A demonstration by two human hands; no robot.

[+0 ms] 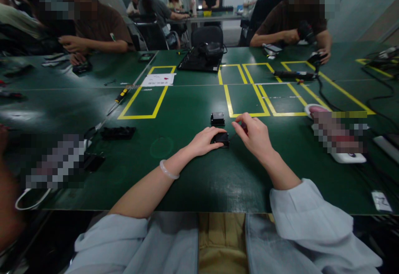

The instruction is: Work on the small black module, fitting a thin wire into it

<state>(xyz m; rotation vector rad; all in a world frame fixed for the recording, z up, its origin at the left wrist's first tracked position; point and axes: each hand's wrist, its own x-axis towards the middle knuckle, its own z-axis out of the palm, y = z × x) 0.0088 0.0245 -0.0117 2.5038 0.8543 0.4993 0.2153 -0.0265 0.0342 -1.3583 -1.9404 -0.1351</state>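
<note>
Head view: black block (222, 137) rests on green table (193, 99); people (107, 27) sit beyond.

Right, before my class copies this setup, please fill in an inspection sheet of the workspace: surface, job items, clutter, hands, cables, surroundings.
Surface: green tabletop, marked with yellow tape.
Job items: near black block; far black block beyond it; thin tool, type unclear.
Clutter: paper sheet, black ribbed strip, yellow-and-black tool.
Hands: left hand holds the near black block; right hand pinches the thin tool.
Cables: black cable on the right.
Surroundings: co-workers seated opposite; black chair behind the table.
</note>
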